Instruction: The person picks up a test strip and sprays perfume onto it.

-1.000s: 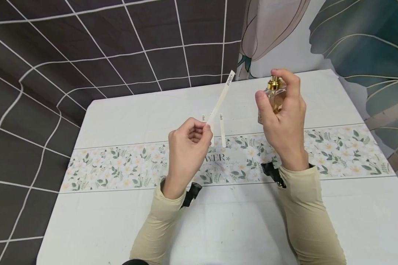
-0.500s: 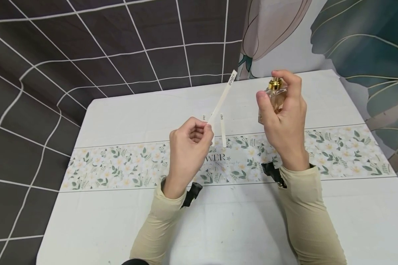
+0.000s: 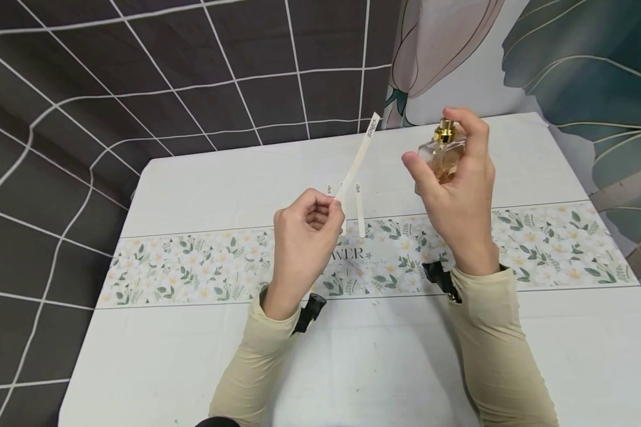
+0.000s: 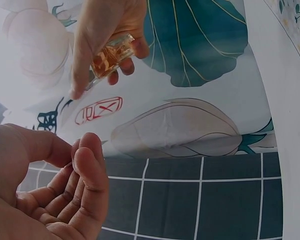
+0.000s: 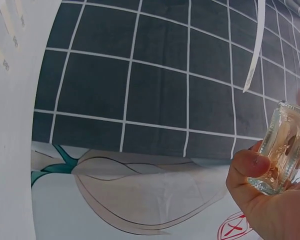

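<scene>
My left hand pinches a narrow white paper test strip between thumb and index finger. The strip slants up and right, with dark lettering near its upper end. To its right, my right hand holds a clear glass perfume bottle containing amber liquid. Its index finger rests on top of the gold spray nozzle, while the other fingers support the bottle. The bottle's glass base shows in the right wrist view. Bottle and strip are apart, both above the table.
More test strips lie on the table beyond the left hand, partly hidden by it. A floral printed band crosses the white table. Behind hangs a dark grid-patterned cloth, with a flower-patterned cloth at right.
The right thumb has spread left, away from the bottle's front, showing more of the glass. The index finger and bottle have shifted slightly. The left hand and its strip have hardly moved.
</scene>
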A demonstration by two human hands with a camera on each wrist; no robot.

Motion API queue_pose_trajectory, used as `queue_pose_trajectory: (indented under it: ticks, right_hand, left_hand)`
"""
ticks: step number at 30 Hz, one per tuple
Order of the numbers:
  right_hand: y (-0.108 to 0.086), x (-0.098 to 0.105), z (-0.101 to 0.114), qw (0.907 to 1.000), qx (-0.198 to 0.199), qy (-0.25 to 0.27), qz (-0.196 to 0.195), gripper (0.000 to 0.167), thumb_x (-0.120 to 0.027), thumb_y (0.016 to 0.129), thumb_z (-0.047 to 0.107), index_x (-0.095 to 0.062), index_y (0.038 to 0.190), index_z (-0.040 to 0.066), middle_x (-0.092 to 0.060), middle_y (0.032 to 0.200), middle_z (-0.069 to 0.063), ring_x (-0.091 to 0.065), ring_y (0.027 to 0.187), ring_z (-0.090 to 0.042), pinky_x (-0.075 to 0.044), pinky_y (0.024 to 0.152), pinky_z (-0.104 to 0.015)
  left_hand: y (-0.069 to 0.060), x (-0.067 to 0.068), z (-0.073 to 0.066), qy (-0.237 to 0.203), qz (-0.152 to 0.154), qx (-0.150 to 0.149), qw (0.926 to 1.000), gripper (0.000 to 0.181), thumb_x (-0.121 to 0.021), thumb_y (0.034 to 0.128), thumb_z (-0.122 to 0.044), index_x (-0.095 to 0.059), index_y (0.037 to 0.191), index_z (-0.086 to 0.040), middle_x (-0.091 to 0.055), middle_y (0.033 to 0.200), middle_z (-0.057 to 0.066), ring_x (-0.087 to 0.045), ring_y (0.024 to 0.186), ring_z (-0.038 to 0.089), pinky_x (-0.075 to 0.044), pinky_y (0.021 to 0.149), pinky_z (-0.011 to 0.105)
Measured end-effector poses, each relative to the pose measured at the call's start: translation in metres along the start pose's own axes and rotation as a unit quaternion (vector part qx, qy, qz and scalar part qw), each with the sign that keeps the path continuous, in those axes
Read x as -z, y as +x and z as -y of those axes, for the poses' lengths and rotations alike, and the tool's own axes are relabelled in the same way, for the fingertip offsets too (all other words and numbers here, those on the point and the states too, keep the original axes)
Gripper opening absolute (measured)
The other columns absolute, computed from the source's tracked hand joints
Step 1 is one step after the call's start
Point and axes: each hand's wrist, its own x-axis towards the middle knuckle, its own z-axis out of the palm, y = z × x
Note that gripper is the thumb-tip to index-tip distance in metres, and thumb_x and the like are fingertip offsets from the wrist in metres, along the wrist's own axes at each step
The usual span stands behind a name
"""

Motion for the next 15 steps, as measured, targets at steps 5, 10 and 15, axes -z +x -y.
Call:
queue_pose_trajectory:
  ticks: [5, 10, 15]
  right_hand:
    - [0.0002, -0.0003, 0.0000, 0.9998, -0.013, -0.008, 0.016, 0.058, -0.073, 0.094, 0.026, -0.045, 0.145, 0.022, -0.053, 0.100, 0.010, -0.053, 0.072, -0.011, -0.042, 0.056, -0.017]
    - [-0.0001, 0.0007, -0.0020, 0.9997, 0.004, -0.014, 0.020, 0.055, -0.069, 0.096, 0.029, -0.046, 0.146, 0.021, -0.054, 0.098, 0.006, -0.051, 0.069, -0.012, -0.041, 0.055, -0.019]
    - [0.0002, 0.0015, -0.0050, 0.9984, 0.047, -0.018, 0.026, 0.053, -0.068, 0.098, 0.030, -0.048, 0.145, 0.014, -0.052, 0.099, 0.009, -0.051, 0.064, -0.012, -0.041, 0.053, -0.017]
  left_hand:
    - [-0.0001, -0.0003, 0.0012, 0.001, 0.001, 0.000, 1.0000, 0.010, -0.061, 0.0928, -0.001, -0.071, 0.091, 0.002, -0.072, 0.074, 0.010, -0.068, 0.059, 0.014, -0.058, 0.056, 0.027]
    - [-0.0002, -0.0003, 0.0015, 0.001, 0.001, -0.002, 1.0000, 0.011, -0.060, 0.0934, -0.001, -0.070, 0.091, 0.003, -0.072, 0.074, 0.010, -0.068, 0.059, 0.015, -0.058, 0.056, 0.027]
    - [-0.0007, -0.0005, 0.0010, 0.002, 0.002, -0.002, 1.0000, 0.010, -0.061, 0.0934, -0.002, -0.070, 0.091, 0.001, -0.072, 0.074, 0.009, -0.068, 0.060, 0.013, -0.059, 0.057, 0.028]
